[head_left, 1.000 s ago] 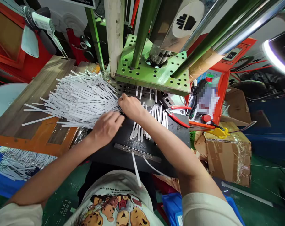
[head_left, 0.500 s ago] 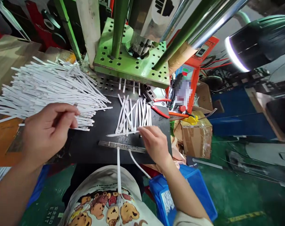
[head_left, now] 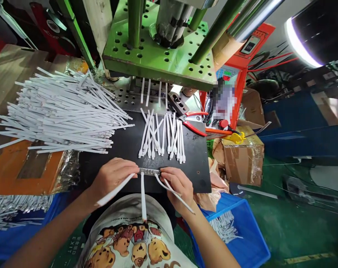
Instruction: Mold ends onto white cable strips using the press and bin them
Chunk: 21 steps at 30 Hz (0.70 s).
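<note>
A narrow metal bar [head_left: 149, 171] with small slots lies at the table's near edge. One white flat cable [head_left: 143, 197] runs from its middle toward my shirt, and another leaves it near the right end. My left hand [head_left: 115, 176] is closed at the bar's left end, with a white flat cable [head_left: 115, 190] slanting down from its fingertips. At the right end my right hand [head_left: 180, 186] is closed, fingers pinching a white flat cable [head_left: 182, 203] that trails across the hand. The cable ends at the bar are hidden by my fingers.
A heap of white cables [head_left: 65, 111] covers the left side. Loose cables [head_left: 161, 136] lie ahead of the bar. Behind stands a green press plate [head_left: 157, 63], with white strips beneath it. Red-handled pliers [head_left: 195, 126] lie right. Blue bins [head_left: 241, 230] flank me below.
My left hand has come right and down from the heap to the bar. My right hand has moved down to the bar's right end, bringing a cable from the loose row.
</note>
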{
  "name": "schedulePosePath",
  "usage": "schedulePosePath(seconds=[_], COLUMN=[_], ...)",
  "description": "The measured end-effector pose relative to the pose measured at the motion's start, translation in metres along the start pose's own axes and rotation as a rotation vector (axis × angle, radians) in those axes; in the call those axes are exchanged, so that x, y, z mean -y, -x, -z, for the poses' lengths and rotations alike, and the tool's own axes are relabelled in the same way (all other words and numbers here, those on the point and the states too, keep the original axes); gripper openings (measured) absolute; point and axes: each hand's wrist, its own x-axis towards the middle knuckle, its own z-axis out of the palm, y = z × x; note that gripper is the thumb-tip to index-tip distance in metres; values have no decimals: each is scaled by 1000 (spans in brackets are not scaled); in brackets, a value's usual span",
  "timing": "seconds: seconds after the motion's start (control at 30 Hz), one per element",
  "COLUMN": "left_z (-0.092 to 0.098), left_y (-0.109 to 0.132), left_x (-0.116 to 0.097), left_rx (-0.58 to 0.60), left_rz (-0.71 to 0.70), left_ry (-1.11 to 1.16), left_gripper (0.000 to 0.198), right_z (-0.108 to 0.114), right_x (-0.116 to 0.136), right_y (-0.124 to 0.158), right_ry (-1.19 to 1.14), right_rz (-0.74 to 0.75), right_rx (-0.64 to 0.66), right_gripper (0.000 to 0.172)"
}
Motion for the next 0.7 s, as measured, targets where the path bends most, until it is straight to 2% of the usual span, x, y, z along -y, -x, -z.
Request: schedulePosePath(seconds=[0.17,0.3,0.4,0.5,0.6,0.7], left_z=[-3,-3,-2,1,3,4], left_y=[2,3,1,-4,-7,-3], left_x=[-5,-4,-2,-2,-5,-8], left_rx=[64,42,14,51,123,163], left_rz=[-108,-227,-240,-248,-230,-212], left_ry=[-156,-314,-320,-343,-385,-374], left_gripper=[13,15,16,13,10,11], right_z=[0,0,0,3,14,37], right_x=[-3,-4,-5,-5,-8,-14], right_y=[-2,-3,-6,-11,-22,-44], right_ry=[4,-10,-18,-20,-12,-38], right_rz=[49,88,100,111,131,160], right_rx=[10,9,30,58,178,474], right_gripper=[21,23,23,19,15,21])
